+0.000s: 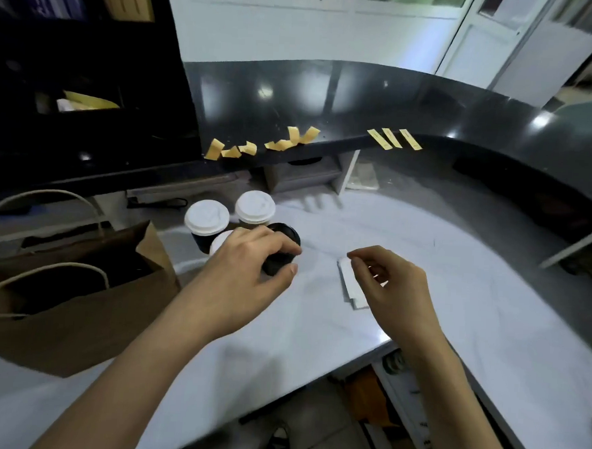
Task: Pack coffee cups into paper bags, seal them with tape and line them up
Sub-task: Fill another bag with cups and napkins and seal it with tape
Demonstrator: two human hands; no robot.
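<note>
My left hand is shut on a black-lidded coffee cup standing on the white counter. Behind it stand two white-lidded cups, and a third white lid peeks out under my left hand. My right hand hovers over a flat white paper piece, fingers loosely curled, thumb and forefinger near its top edge. An open brown paper bag with rope handles stands at the left. Strips of yellow tape stick to the dark upper counter's edge.
Crumpled yellow tape pieces lie along the dark raised counter. A black shelf unit rises at the left behind the bag. The white counter's front edge runs diagonally, with floor below.
</note>
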